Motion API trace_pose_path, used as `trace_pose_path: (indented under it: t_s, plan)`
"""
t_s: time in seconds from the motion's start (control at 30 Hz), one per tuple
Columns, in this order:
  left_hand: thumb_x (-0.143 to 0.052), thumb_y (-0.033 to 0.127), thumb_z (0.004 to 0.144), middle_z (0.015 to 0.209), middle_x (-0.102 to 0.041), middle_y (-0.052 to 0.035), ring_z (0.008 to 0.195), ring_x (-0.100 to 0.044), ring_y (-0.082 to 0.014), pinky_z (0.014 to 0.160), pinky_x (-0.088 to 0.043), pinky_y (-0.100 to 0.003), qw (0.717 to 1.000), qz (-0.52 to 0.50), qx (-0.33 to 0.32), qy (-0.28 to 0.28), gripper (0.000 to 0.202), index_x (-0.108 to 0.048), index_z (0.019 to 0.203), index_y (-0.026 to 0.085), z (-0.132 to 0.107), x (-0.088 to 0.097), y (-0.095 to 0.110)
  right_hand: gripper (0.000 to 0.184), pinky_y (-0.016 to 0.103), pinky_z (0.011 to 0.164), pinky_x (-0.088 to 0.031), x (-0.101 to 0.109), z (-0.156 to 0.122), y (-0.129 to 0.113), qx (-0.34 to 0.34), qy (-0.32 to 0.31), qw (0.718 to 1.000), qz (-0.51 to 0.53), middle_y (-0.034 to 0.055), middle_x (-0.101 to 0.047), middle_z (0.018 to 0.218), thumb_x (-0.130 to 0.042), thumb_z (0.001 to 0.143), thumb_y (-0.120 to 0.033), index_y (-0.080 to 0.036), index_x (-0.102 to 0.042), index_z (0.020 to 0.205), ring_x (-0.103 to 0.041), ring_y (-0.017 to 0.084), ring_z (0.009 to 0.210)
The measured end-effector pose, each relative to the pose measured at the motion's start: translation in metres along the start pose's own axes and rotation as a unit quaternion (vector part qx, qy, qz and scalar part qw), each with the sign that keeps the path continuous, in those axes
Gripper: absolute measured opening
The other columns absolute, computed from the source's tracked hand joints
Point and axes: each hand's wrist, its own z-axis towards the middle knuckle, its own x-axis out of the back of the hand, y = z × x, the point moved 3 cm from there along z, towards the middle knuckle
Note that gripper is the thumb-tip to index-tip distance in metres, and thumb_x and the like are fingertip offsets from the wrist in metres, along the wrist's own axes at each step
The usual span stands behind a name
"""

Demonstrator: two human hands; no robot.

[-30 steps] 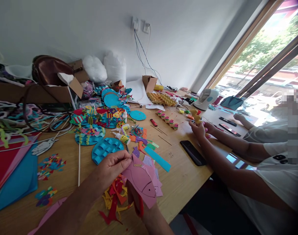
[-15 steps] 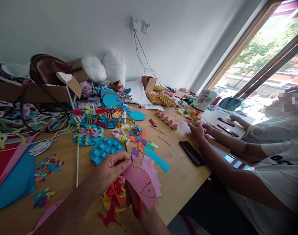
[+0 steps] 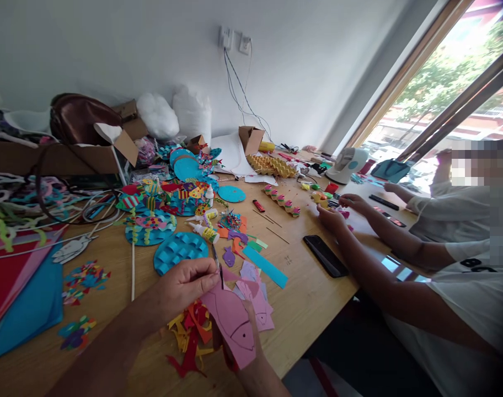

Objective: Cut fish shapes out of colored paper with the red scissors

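My left hand [image 3: 183,285] is closed, pinching the top edge of a pink paper fish [image 3: 230,322] with a drawn outline and eye. My right hand [image 3: 253,370] is mostly hidden under the paper near the table's front edge and grips red-handled scissors [image 3: 217,264]. The scissor blades stick up past the paper beside my left thumb. More pink cut pieces [image 3: 257,303] lie just behind the fish. Red, orange and yellow scraps [image 3: 191,331] are piled under my hands.
A blue woven paper disc [image 3: 180,251], glue bottles [image 3: 205,232] and many coloured cutouts crowd the wooden table [image 3: 301,309]. A black phone [image 3: 325,256] lies to the right. A co-worker's hands [image 3: 334,215] work beyond it. Coloured sheets [image 3: 20,298] and a cardboard box [image 3: 69,157] fill the left.
The pink fish has turned and dropped slightly. The scissor blades now show above its top edge by my left thumb. The co-worker's hands have lowered to the table.
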Motion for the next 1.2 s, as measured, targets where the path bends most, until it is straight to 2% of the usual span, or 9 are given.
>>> trace_pose_path:
  t_s: [0.07,0.13,0.23,0.37,0.57,0.73,0.87,1.03,1.2]
  plan:
    - [-0.052,0.046,0.079,0.062,-0.036,0.0053,0.058,-0.032,-0.0121,0.053,-0.027,-0.024,1.000,0.012,0.007,-0.019,0.032,-0.045,0.062,0.021,-0.002,0.003,0.001,0.036,0.028,0.049,-0.043,0.000,0.000,-0.013,0.010,-0.004,1.000,0.018,0.0004,-0.054,0.054,-0.060,0.081,-0.046,-0.018,-0.062,0.058,-0.047,0.016,0.052]
    - [-0.050,0.046,0.081,0.062,-0.039,0.0047,0.058,-0.034,-0.0125,0.053,-0.028,-0.024,0.999,0.028,0.016,-0.036,0.031,-0.046,0.064,0.020,-0.004,0.008,0.003,0.037,0.026,0.049,-0.039,0.000,0.000,-0.028,0.016,0.001,0.998,0.062,-0.0004,-0.050,0.053,-0.059,0.076,-0.050,-0.019,-0.061,0.057,-0.042,0.015,0.052]
    - [-0.049,0.045,0.082,0.063,-0.042,0.0039,0.059,-0.036,-0.0128,0.053,-0.028,-0.024,0.997,0.071,0.012,-0.041,0.031,-0.048,0.065,0.020,-0.009,0.017,0.007,0.036,0.023,0.048,-0.036,-0.006,0.000,-0.041,-0.028,-0.049,0.992,0.114,-0.0026,-0.048,0.051,-0.062,0.073,-0.051,-0.018,-0.060,0.058,-0.038,0.012,0.050]
    - [-0.049,0.044,0.085,0.064,-0.041,0.0043,0.059,-0.035,-0.0127,0.053,-0.028,-0.024,0.993,0.116,0.007,0.003,0.030,-0.050,0.067,0.020,-0.014,0.029,0.009,0.052,0.021,0.038,-0.025,-0.012,-0.006,-0.038,-0.109,-0.129,0.970,0.176,-0.0045,-0.042,0.041,-0.053,0.082,-0.061,-0.019,-0.054,0.052,-0.034,0.009,0.038]
    - [-0.051,0.031,0.083,0.069,-0.048,0.0039,0.066,-0.042,-0.0136,0.059,-0.033,-0.024,0.990,0.134,-0.013,0.043,0.013,-0.054,0.074,0.021,-0.014,0.037,0.008,0.055,0.022,0.043,-0.028,0.002,-0.016,-0.023,-0.129,-0.204,0.959,0.149,-0.0036,-0.044,0.042,-0.044,0.093,-0.056,-0.019,-0.050,0.054,-0.038,0.009,0.039]
    - [-0.051,0.029,0.082,0.068,-0.050,0.0034,0.064,-0.043,-0.0128,0.058,-0.033,-0.024,0.985,0.160,-0.014,0.059,0.015,-0.062,0.077,0.020,-0.013,0.036,0.014,0.052,0.021,0.040,-0.024,0.013,-0.016,-0.008,-0.166,-0.186,0.960,0.129,-0.0054,-0.046,0.040,-0.046,0.088,-0.064,-0.017,-0.056,0.070,-0.035,0.008,0.035]
    - [-0.055,0.033,0.080,0.065,-0.049,0.0048,0.059,-0.042,-0.0115,0.054,-0.032,-0.022,0.987,0.139,-0.002,0.074,0.015,-0.063,0.083,0.021,-0.014,0.035,0.013,0.051,0.020,0.041,-0.027,0.022,-0.008,-0.011,-0.158,-0.152,0.969,0.112,-0.0026,-0.052,0.048,-0.057,0.079,-0.066,-0.017,-0.054,0.067,-0.040,0.008,0.039]
    - [-0.059,0.030,0.079,0.067,-0.049,0.0071,0.059,-0.045,-0.0109,0.055,-0.035,-0.022,0.987,0.141,-0.009,0.074,0.018,-0.057,0.096,0.025,-0.016,0.036,0.006,0.036,0.021,0.049,-0.032,0.029,0.012,-0.043,-0.125,-0.124,0.975,0.135,-0.0028,-0.057,0.061,-0.082,0.064,-0.043,-0.017,-0.057,0.070,-0.044,0.009,0.051]
    - [-0.058,0.033,0.082,0.068,-0.053,0.0070,0.060,-0.049,-0.0119,0.054,-0.036,-0.022,0.972,0.223,-0.023,0.069,0.022,-0.056,0.102,0.026,-0.017,0.038,0.005,0.029,0.022,0.056,-0.038,0.020,0.036,-0.072,-0.071,-0.122,0.981,0.134,-0.0031,-0.059,0.073,-0.084,0.062,-0.028,-0.020,-0.062,0.079,-0.050,0.011,0.062]
